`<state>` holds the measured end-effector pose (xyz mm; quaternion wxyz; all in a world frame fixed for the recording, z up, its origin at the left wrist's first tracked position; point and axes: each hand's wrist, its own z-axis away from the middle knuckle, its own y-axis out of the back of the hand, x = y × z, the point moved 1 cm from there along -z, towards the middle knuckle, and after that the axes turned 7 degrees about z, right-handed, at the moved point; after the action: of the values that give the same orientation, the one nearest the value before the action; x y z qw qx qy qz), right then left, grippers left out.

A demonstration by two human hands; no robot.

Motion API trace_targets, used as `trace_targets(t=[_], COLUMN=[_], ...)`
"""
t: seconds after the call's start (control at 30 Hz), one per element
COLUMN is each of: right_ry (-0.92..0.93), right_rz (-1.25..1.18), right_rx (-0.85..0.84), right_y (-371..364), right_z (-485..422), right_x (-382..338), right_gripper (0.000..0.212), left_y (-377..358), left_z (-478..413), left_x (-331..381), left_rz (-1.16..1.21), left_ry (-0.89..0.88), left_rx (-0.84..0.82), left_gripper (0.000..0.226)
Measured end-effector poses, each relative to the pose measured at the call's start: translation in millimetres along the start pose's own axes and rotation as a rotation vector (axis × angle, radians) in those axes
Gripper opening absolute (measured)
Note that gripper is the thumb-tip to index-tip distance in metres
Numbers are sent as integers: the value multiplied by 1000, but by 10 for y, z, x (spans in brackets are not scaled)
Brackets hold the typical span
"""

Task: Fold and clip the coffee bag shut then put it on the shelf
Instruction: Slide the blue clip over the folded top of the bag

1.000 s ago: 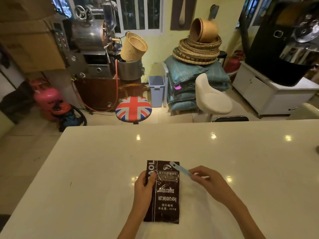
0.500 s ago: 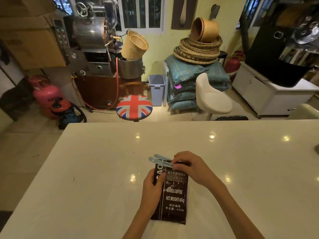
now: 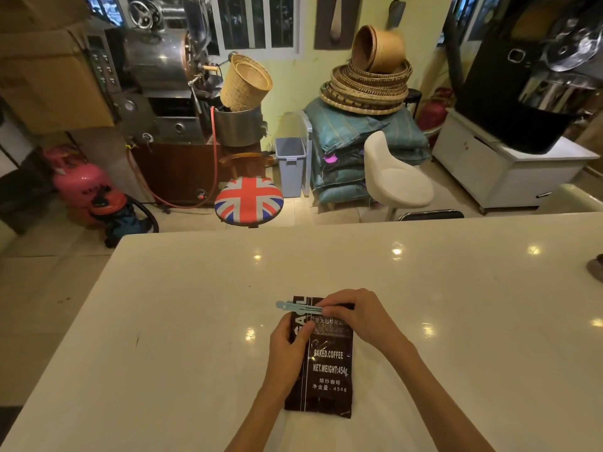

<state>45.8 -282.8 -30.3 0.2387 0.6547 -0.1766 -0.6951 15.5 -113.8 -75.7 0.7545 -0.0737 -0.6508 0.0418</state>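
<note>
The coffee bag point(image 3: 326, 360) lay folded, right hand point(image 3: 355, 316) pinching the clip point(image 3: 298, 307) across it, left hand point(image 3: 288, 353) gripping its edge, shelving apparently remained

You are showing two bare forearms coming up from the bottom edge of the head view, with no sleeve reaching into it on either side. Your left hand point(image 3: 288, 349) is wearing no glove, ring or watch, and your right hand point(image 3: 360, 316) is going bare the same way, its wrist uncovered and free of any band.
</note>
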Motion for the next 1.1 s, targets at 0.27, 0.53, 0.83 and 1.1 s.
trace_targets(t=[0.27, 0.53, 0.83, 1.1], right_ry=[-37, 13, -100, -394], right_rz=[36, 86, -286, -770], right_rx=[-34, -5, 306, 299], right_y=[24, -100, -302, -592], right_z=[-39, -51, 147, 365], right_x=[14, -54, 79, 124], right_gripper=[15, 15, 40, 24], left_y=[17, 6, -1, -62], left_z=[-41, -36, -87, -44], left_x=[-12, 2, 80, 61], left_rz=[-3, 158, 209, 183], left_ry=[44, 175, 187, 178], left_rx=[-34, 22, 87, 101], left_gripper=[21, 38, 34, 32])
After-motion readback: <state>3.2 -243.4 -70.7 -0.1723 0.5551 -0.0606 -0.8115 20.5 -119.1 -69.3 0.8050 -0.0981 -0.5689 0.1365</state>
